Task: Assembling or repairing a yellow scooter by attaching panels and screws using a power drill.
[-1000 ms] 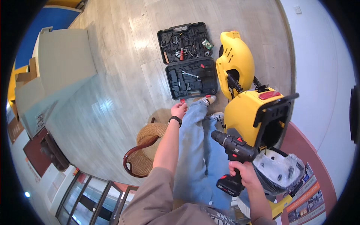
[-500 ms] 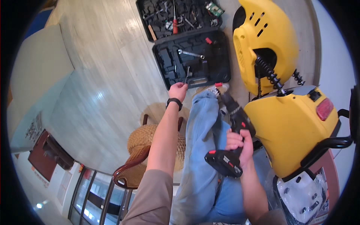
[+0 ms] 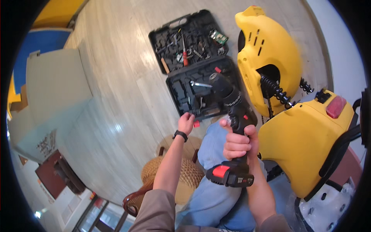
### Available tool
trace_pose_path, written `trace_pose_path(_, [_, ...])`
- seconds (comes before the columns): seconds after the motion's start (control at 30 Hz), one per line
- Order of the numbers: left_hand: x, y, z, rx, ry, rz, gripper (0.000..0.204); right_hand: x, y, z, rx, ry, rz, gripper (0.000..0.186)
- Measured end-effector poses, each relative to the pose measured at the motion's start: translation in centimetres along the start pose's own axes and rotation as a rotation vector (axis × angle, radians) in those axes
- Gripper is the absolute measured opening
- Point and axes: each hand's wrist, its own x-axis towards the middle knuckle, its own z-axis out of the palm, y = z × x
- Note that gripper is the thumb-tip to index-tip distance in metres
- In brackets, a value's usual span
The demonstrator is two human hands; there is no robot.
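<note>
My right hand (image 3: 239, 145) is wrapped round the grip of a black cordless drill (image 3: 228, 92) with a red-marked battery at its base. The drill's chuck points up and away, covering part of the open black tool case (image 3: 176, 89) on the floor. My left hand (image 3: 186, 123), with a dark band on its wrist, is at the case's near edge. Its fingers are pinched together, and whatever lies between them is too small to make out. Inside the case's near half lies a shiny wrench (image 3: 200, 84), partly behind the drill. A small red piece (image 3: 196, 123) is beside my left fingertips.
The case's far half holds a red-handled screwdriver (image 3: 185, 58), a green circuit board (image 3: 218, 37) and several small tools. On the right stands a yellow-bodied vehicle (image 3: 297, 143) with black springs (image 3: 275, 89). A woven chair (image 3: 170, 170) is below my left forearm.
My right hand has raised the drill and tilted it, so it now overlaps the tool case. The view has shifted, and the case sits lower in it. My left hand stays by the case's near edge.
</note>
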Motion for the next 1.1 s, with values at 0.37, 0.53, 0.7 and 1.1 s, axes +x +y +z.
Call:
trace_pose_path(0.37, [4.8, 1.7, 2.3, 0.281, -0.249, 0.166, 0.026, -1.7, 1.2, 0.7, -0.392, 0.099, -0.044, 0.022])
trace_pose_path(0.53, [3.2, 5.3, -1.5, 0.265, -0.184, 0.336, 0.023, -3.9, 7.9, -0.7, -0.66, -0.056, 0.038, 0.027])
trace_pose_path(0.7, [-7.4, 6.3, -2.0, 0.362, -0.336, 0.667, 0.02, -10.0, 13.2, -6.1, -0.619, -0.215, -0.061, 0.033])
trace_pose_path(1.1, [0.3, -1.6, -4.3, 0.113, -0.375, 0.117, 0.022, -24.0, 18.6, -13.0, -0.817, -0.546, -0.505, 0.052])
